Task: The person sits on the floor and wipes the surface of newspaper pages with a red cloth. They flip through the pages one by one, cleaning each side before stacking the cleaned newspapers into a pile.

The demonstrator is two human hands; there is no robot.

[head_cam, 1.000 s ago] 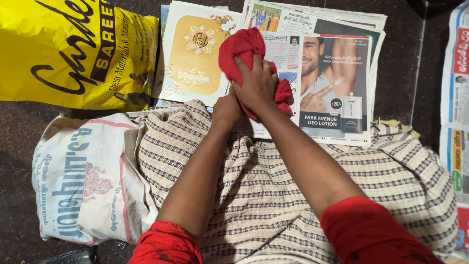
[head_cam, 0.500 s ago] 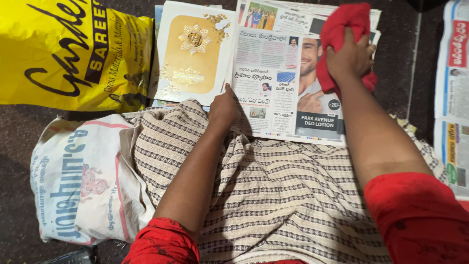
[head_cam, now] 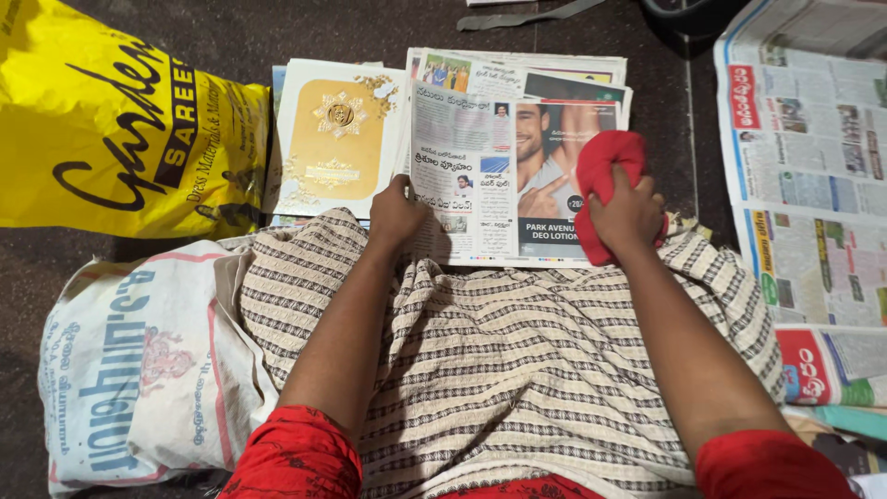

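Observation:
My right hand (head_cam: pixel 628 214) grips a bunched red cloth (head_cam: pixel 603 171) and presses it on the lower right corner of a folded newspaper (head_cam: pixel 471 157) lying on the dark floor. My left hand (head_cam: pixel 395 214) rests with curled fingers on the paper's lower left edge, pinning it. The paper lies just past my lap, which is covered by a cream and brown striped cloth (head_cam: pixel 517 370). A cream and gold card (head_cam: pixel 334 139) lies to the left of the newspaper, partly under its edge.
A yellow plastic bag (head_cam: pixel 111 129) lies at the far left. A white woven sack (head_cam: pixel 129 360) sits beside my left leg. More newspapers (head_cam: pixel 813 166) are spread on the floor at the right. A dark round object (head_cam: pixel 688 11) shows at the top edge.
My right hand swept the red cloth from the paper's left-centre to its upper right corner, then down to the lower right. My left hand stayed on the lower left edge. The view shifted.

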